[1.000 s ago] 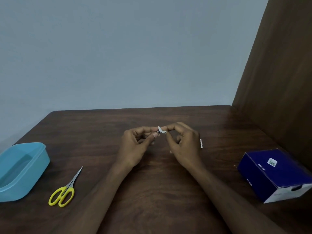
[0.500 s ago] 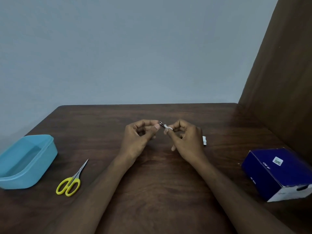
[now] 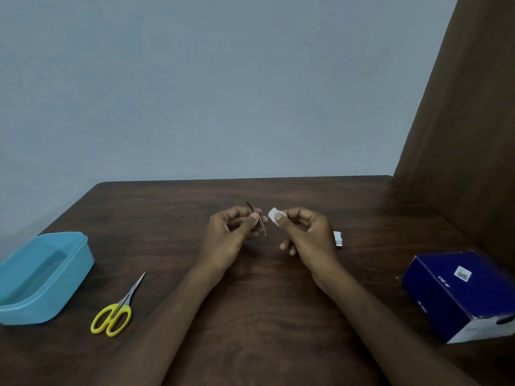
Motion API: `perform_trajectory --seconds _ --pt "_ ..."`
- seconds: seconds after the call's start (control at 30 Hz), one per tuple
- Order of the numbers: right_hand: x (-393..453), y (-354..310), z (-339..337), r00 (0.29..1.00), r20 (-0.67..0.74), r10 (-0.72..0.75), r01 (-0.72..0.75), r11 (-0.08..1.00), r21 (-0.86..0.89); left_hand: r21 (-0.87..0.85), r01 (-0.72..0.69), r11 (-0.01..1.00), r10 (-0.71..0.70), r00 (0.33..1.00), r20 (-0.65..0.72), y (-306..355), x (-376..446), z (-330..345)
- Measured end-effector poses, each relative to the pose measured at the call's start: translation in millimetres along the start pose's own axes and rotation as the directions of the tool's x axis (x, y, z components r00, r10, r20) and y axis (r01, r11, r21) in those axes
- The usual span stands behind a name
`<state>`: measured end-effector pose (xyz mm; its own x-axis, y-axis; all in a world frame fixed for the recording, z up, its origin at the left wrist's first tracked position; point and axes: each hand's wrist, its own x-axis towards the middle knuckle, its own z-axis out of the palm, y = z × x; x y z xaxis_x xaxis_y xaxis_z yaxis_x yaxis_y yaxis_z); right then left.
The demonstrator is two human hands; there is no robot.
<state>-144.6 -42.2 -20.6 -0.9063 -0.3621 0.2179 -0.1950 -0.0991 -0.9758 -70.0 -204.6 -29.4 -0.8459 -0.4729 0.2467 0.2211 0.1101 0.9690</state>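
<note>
Evidently two hands [image 3: 228,242] [image 3: 309,240] pinch one strip [image 3: 261,224], one wad [image 3: 272,218].

blue tub [image 3: 41,277], yellow scissors [image 3: 115,313], navy box [image 3: 457,295]

a second ago your two hands meet at the middle of the counter, fingertips together around one tiny thing. half a second ago they begin to part, with a white bit stretched between them. now they are apart and a gap shows between them. your left hand [image 3: 231,235] pinches a thin dark piece [image 3: 262,227] on its own, tilted, with its upper end poking up past your fingertips. your right hand [image 3: 306,235] has drawn off to the right and pinches the small white piece [image 3: 274,217] between thumb and forefinger, no longer touching the dark piece. the white piece now shows more fully than before.
</note>
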Motion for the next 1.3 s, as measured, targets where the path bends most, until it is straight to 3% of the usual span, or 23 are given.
perform_trajectory --seconds 0.1,0.3,0.47,0.67,0.83,0.97,1.3 --pt "3.2 0.4 -5.6 0.993 -0.06 -0.099 0.092 0.99 -0.103 0.124 -0.024 0.992 0.018 0.999 0.052 -1.8 0.7 -1.3" --pt "3.1 7.2 -4.1 0.986 0.033 -0.164 0.167 0.955 -0.247 0.281 -0.104 0.954 0.068 0.989 0.135 3.8 -4.0 -1.0" --pt "7.8 7.0 -7.6 0.983 -0.082 -0.163 0.133 0.947 -0.291 0.271 -0.054 0.961 0.01 0.987 0.162 5.5 -6.1 0.0" --pt "6.4 1.9 -14.8 0.9 -0.267 -0.344 0.233 0.898 -0.372 0.208 0.023 0.978 -0.044 0.994 0.098 6.2 -4.9 1.7" --pt "-6.8 0.9 -7.8 0.849 -0.037 -0.528 0.44 0.744 -0.503 0.137 0.087 0.987 -0.092 0.995 0.035 7.7 -5.7 1.0" --pt "-9.2 7.2 -3.3 0.849 0.161 -0.503 0.489 0.633 -0.6 0.106 0.098 0.99 -0.1 0.995 0.011 10.2 -7.6 1.9" --pt "-8.7 9.0 -3.4 0.864 0.27 -0.426 0.492 0.595 -0.635 0.139 0.108 0.984 -0.108 0.994 -0.01 6.6 -5.0 -0.8"
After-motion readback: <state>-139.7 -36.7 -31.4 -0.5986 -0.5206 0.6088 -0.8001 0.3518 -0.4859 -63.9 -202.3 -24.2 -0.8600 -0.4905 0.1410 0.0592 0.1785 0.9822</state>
